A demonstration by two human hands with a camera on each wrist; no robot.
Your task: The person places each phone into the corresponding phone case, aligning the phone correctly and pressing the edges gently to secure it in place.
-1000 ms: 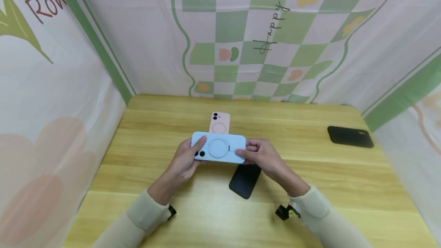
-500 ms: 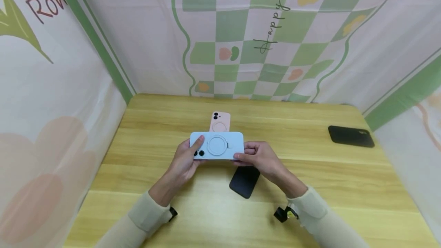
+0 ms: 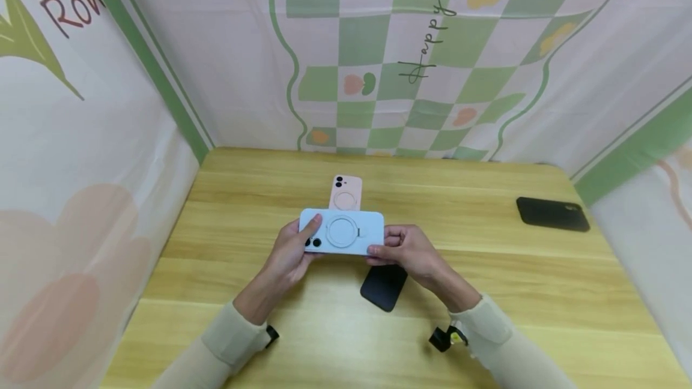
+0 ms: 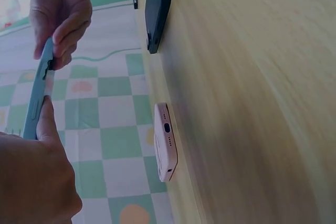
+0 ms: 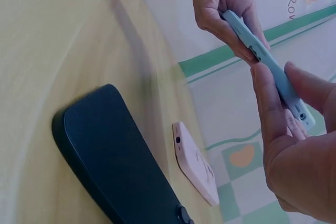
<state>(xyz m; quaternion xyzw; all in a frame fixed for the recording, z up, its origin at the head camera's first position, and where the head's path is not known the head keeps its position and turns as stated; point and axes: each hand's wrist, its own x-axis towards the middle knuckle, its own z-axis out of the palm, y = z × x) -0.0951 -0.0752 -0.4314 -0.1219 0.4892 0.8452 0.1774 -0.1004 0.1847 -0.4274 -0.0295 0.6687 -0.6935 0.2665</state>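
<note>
A phone in a light blue case (image 3: 342,232) is held level above the table, its back with the ring and camera lenses turned up. At its camera end my left hand (image 3: 288,249) grips it, thumb across the back. My right hand (image 3: 413,251) pinches the lower right corner, thumb on the back and fingers beneath. In the right wrist view both hands hold the blue phone (image 5: 275,77) edge-on, well off the wood. Partly hidden behind it in the head view lies a pink phone (image 3: 346,188), ring and lenses up. A black phone (image 3: 384,288) lies just below the right hand.
Another black phone (image 3: 552,214) lies near the right edge of the wooden table (image 3: 216,197). Printed fabric (image 3: 362,44) hangs behind the table and along both sides. Small black wrist cameras (image 3: 444,337) hang below the sleeves.
My right thumb has slid from the middle of the blue phone's right end down to its lower corner. The phone shifted slightly and came back; the left grip is unchanged.
</note>
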